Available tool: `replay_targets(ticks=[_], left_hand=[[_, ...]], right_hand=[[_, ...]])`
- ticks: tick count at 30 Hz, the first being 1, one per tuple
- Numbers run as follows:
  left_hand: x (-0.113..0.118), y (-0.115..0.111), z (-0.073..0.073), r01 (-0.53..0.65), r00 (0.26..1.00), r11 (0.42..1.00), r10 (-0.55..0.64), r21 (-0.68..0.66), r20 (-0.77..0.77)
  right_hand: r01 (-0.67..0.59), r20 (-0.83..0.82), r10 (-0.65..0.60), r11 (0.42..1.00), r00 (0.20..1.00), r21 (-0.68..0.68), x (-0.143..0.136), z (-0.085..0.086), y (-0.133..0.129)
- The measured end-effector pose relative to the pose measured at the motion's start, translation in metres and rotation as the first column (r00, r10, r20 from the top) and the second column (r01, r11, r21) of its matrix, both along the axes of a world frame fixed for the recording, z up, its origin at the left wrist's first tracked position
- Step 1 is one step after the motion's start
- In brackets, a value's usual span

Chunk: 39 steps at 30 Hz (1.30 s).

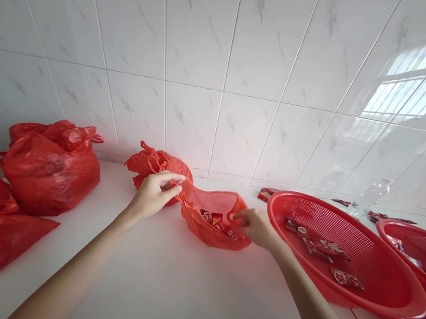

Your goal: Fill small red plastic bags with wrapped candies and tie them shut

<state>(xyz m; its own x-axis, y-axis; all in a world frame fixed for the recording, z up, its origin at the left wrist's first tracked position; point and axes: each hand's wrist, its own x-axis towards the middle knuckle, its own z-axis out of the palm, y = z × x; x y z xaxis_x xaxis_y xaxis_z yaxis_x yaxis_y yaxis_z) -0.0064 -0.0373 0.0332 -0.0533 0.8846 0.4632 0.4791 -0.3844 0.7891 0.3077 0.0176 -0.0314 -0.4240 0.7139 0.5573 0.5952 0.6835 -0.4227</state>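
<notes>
An open red plastic bag (207,232) lies on the white counter (180,291), its mouth facing me, with several small red and brown packets (217,219) inside. My left hand (158,190) pinches the bag's left edge between thumb and fingers. At the bag's right edge, my right hand (257,226) has its fingers closed on the red plastic. Just behind my left hand sits a knotted, filled red bag (173,166) against the wall.
A red basket (322,286) with several packets stands close on the right, and a second red basket (415,233) beyond it. A clear bottle (379,192) is behind them. Filled red bags (49,169) stand on the left. Tiled wall (197,37) runs behind.
</notes>
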Motion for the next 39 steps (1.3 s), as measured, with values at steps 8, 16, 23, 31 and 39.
replay_targets(ticks=[8,16,23,31,39], left_hand=[[-0.003,-0.015,0.026,-0.041,0.934,0.997,0.016,0.065,0.356],[-0.008,-0.037,0.041,-0.031,0.897,0.969,-0.08,0.244,0.434],[0.026,-0.052,0.062,0.194,0.867,0.94,-0.298,0.281,0.399],[0.085,-0.041,0.078,0.361,0.872,0.898,-0.421,0.252,0.249],[0.114,-0.019,0.082,0.248,0.919,0.933,-0.312,0.26,0.242]], right_hand=[[-0.253,-0.848,0.051,0.962,0.527,-0.1,0.018,0.106,-0.017],[-0.278,-0.834,0.076,0.956,0.546,-0.095,0.008,0.111,-0.021],[-0.375,-0.754,0.198,0.924,0.627,-0.068,-0.011,0.125,-0.046],[-0.352,-0.592,0.329,0.933,0.736,0.081,-0.032,0.125,-0.076],[-0.356,-0.597,0.396,0.915,0.698,0.19,-0.032,0.121,-0.067]])
